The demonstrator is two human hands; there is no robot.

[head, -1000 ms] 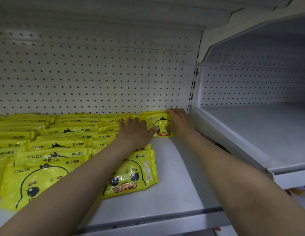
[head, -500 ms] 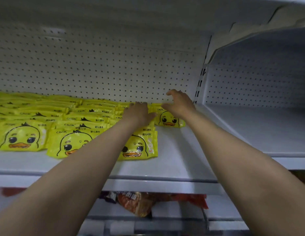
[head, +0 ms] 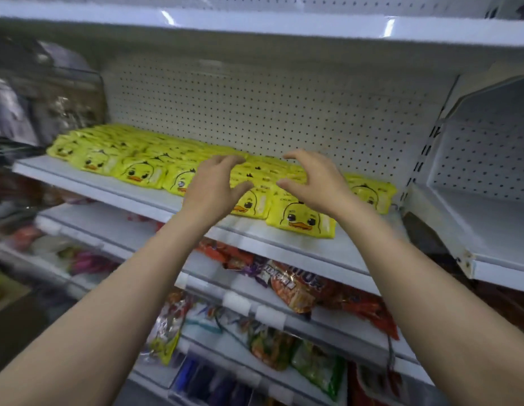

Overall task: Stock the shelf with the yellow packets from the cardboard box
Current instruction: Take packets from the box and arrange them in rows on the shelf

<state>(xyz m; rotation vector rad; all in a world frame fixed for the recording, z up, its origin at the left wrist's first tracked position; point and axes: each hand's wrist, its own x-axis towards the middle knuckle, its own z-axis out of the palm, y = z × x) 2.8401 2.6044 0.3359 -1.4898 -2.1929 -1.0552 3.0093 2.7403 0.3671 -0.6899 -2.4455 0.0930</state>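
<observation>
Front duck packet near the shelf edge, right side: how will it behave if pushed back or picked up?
The front yellow packet looks like a soft glossy pouch, so it probably flexes rather than staying stiff. Lying flat on the smooth white shelf, it should slide easily, not roll or tip. The sheen suggests a somewhat slippery grip.

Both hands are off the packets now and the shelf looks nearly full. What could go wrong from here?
1. The front yellow packet lies close to the shelf edge; a passing sleeve or arm might knock it off.
2. The packets behind overlap loosely, so pushing more in could slide the front ones forward.
3. The left hand and right hand hold nothing, and the cardboard box is out of view, so the next reach needs a look away.
</observation>
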